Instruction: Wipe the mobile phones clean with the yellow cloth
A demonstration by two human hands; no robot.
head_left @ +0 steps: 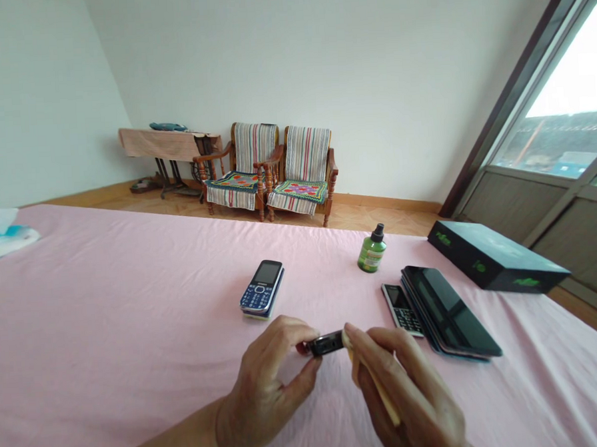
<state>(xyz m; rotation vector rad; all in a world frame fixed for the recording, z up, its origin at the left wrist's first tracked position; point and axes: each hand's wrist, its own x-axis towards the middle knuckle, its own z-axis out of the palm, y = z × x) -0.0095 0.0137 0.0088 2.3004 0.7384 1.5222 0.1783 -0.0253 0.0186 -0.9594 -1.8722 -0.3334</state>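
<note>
My left hand [269,382] pinches a small black phone [325,343] end-on between thumb and fingers, just above the pink tablecloth [108,313]. My right hand [402,391] is closed round a thin pale stick [374,383], perhaps a cotton swab, whose tip touches the right end of the phone. A blue keypad phone [262,289] lies face up a little beyond my left hand.
Right of my hands lie a small black keypad phone [402,308] and a stack of dark smartphones [448,312]. A green bottle [372,249] stands behind them and a black box [495,256] sits at the far right. White packets [1,236] rest at the left edge. Two striped chairs [270,175] stand across the room.
</note>
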